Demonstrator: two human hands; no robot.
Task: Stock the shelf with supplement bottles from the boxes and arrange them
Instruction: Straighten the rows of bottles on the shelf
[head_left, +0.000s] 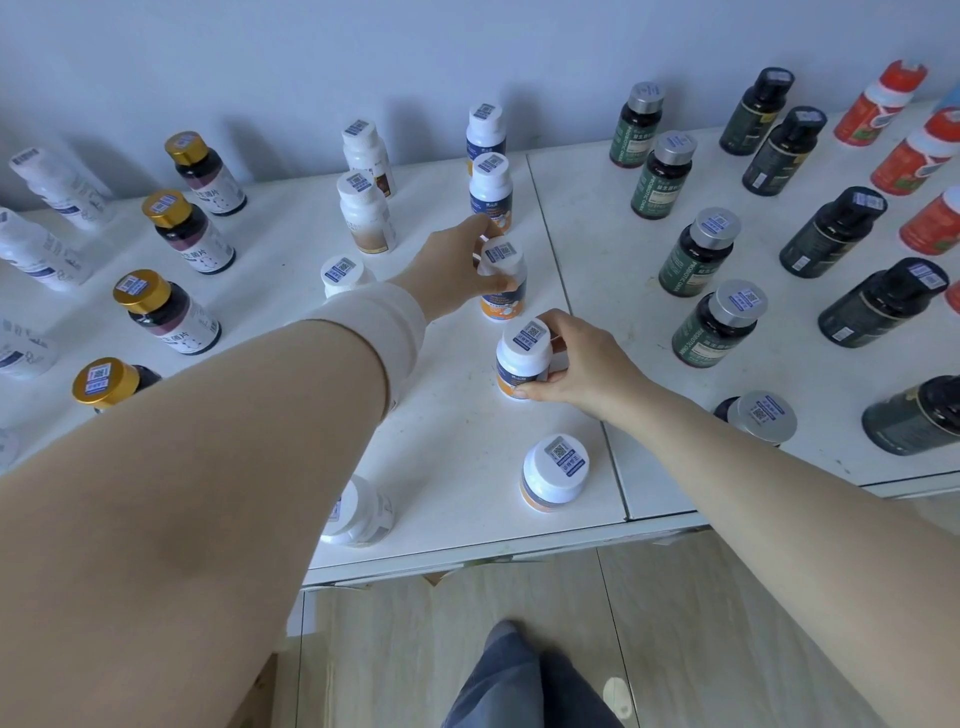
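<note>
A column of white-capped bottles with blue and orange labels runs down the middle of the white shelf top (457, 426). My left hand (457, 270) grips the third bottle (503, 280) of that column by its cap and shoulder. My right hand (582, 364) holds the fourth bottle (522, 358) from its right side, thumb low on the label. Both bottles stand upright on the surface. A fifth bottle of the same kind (555, 473) stands nearer the front edge, untouched. Two more (488, 187) stand behind, toward the wall.
Gold-capped dark bottles (156, 306) line the left side, white bottles (363, 208) the centre-left. Silver-capped green bottles (717, 322), black-capped ones (878, 306) and red ones (919, 156) fill the right. A white bottle (358, 512) stands near the front edge under my left forearm. Wooden floor lies below.
</note>
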